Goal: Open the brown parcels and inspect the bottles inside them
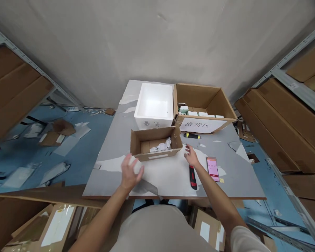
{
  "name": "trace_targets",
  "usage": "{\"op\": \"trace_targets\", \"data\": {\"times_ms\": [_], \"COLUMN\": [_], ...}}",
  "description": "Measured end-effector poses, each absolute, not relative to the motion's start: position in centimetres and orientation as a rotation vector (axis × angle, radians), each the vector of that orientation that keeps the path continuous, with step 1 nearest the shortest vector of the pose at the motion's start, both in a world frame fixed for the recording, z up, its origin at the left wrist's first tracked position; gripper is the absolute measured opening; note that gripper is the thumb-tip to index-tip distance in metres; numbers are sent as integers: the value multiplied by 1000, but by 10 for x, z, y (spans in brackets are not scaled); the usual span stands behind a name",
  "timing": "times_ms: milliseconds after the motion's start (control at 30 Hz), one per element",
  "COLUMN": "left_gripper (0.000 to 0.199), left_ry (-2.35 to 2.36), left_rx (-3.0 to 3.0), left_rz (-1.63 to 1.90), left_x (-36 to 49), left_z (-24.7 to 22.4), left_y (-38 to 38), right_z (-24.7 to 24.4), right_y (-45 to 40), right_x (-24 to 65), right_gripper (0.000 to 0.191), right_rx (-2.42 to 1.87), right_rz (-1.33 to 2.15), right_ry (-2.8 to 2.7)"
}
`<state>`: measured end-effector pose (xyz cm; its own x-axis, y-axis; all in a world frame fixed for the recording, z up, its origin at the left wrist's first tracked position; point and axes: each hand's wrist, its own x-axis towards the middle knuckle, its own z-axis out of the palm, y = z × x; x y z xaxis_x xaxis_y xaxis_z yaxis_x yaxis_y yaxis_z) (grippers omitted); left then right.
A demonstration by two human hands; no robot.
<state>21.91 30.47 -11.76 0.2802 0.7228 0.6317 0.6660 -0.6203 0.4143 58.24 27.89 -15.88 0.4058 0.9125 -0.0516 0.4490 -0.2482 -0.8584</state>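
Note:
My left hand [130, 171] is held over the table at the near left corner of a small open cardboard box [157, 155], fingers apart and nothing in them. On the other side, my right hand [191, 155] hovers near that box's right end, its fingers spread and also holding nothing. Crumpled white paper [162, 145] lies inside the small box. Below my right hand is a red and black utility knife [192, 177]. A yellow and black utility knife [191, 135] lies beyond it, close to the larger boxes.
Behind the small box stand a white foam box [153, 120] and a larger cardboard box [223, 115] with small cartons [193, 113] inside. A phone [212, 169] lies on the table [241, 178] at right. Shelves with cartons [273, 122] flank both sides.

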Motion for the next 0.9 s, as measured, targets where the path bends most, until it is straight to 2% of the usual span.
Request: {"op": "trace_targets", "data": {"times_ms": [67, 167, 233, 300, 433, 533, 667, 733, 900], "left_gripper": [79, 84, 81, 73, 65, 67, 67, 66, 72], "left_ry": [1659, 1524, 1380, 1322, 1269, 1268, 1249, 1196, 1147], "left_rx": [2038, 1765, 1610, 1467, 1495, 1539, 1389, 1269, 1092], "left_rz": [1272, 827, 729, 777, 948, 895, 740, 671, 497], "left_x": [189, 180, 193, 209, 211, 199, 198, 201, 200], "left_z": [-149, -182, -189, -185, -167, -160, -166, -169, -158], "left_y": [301, 315, 330, 339, 328, 305, 283, 278, 266], "right_z": [-181, -194, -195, -193, -180, -175, -184, -191, -191], "right_y": [274, 281, 285, 280, 238, 191, 141, 127, 111], "right_x": [569, 547, 532, 519, 507, 500, 479, 467, 446], "right_gripper": [72, 64, 52, 44, 41, 48, 80, 90, 78], "right_rx": [-1833, -1742, -1697, -1683, -1660, -1641, -1686, -1666, -1485], "right_rz": [892, 984, 1004, 977, 849, 794, 907, 984, 1330], "right_ry": [-1204, -1188, -1147, -1109, -1031, -997, -924, -825, -419]}}
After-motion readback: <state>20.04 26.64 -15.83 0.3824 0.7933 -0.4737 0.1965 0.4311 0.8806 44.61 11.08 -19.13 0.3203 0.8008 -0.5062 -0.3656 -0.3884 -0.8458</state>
